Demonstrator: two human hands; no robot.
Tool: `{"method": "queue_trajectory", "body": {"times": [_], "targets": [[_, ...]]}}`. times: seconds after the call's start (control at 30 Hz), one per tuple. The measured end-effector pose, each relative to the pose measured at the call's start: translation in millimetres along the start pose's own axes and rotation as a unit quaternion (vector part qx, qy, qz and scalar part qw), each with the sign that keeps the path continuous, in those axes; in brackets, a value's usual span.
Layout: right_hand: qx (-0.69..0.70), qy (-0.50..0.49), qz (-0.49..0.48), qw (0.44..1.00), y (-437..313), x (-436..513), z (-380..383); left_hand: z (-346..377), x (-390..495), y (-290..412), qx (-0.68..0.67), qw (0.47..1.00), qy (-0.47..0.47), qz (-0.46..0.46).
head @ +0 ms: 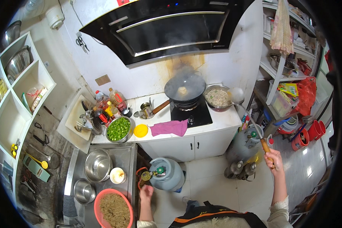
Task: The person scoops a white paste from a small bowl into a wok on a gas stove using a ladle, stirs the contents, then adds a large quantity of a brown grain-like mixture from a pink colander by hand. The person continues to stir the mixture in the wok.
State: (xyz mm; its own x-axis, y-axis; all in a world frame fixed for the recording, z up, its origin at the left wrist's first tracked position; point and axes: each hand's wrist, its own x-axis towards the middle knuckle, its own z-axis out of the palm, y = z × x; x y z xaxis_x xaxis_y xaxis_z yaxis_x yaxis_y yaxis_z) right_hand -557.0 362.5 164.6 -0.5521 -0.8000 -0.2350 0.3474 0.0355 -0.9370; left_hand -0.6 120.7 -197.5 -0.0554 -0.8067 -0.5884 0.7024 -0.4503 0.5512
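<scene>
My right hand (273,160) grips the wooden handle of a long metal ladle (253,124). The ladle's bowl hangs at the right rim of a steel bowl (220,109), which holds a pale, moist mixture with green bits (218,97). A black wok (172,85) sits on the gas hob (203,116), steaming, with one pale lump (182,90) inside. Low in view, my left hand (146,194) hovers beside a grey gas cylinder (171,179). Its fingers are loosely curled and blurred; no object shows in them.
Chopped greens fill a steel bowl (131,134) beside sauce bottles (118,99) and a purple cloth (169,128). Left, the steel sink counter (122,154) bears bowls and a red basket (96,209) of brown food. Another gas cylinder (239,145) and vacuum flasks (234,169) stand right.
</scene>
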Motion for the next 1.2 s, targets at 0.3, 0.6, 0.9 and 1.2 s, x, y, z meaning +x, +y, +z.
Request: {"method": "queue_trajectory", "body": {"times": [0.3, 0.6, 0.9, 1.2], "targets": [[0.012, -0.019, 0.048, 0.999, 29.0, -20.6, -59.4, -169.1, -172.9, -172.9, 0.224, 0.970, 0.002, -0.097], [0.040, -0.042, 0.055, 0.997, 37.3, -18.6, -50.4, -197.3, -188.6, -171.4, 0.286, 0.955, -0.009, -0.077], [0.066, -0.038, 0.057, 0.995, 38.2, 18.5, 18.3, -193.2, -171.9, -116.9, 0.347, 0.935, -0.027, -0.071], [0.021, -0.052, 0.049, 0.997, 14.9, 64.2, 70.5, -157.0, -127.5, -76.9, 0.413, 0.907, -0.059, -0.051]]}}
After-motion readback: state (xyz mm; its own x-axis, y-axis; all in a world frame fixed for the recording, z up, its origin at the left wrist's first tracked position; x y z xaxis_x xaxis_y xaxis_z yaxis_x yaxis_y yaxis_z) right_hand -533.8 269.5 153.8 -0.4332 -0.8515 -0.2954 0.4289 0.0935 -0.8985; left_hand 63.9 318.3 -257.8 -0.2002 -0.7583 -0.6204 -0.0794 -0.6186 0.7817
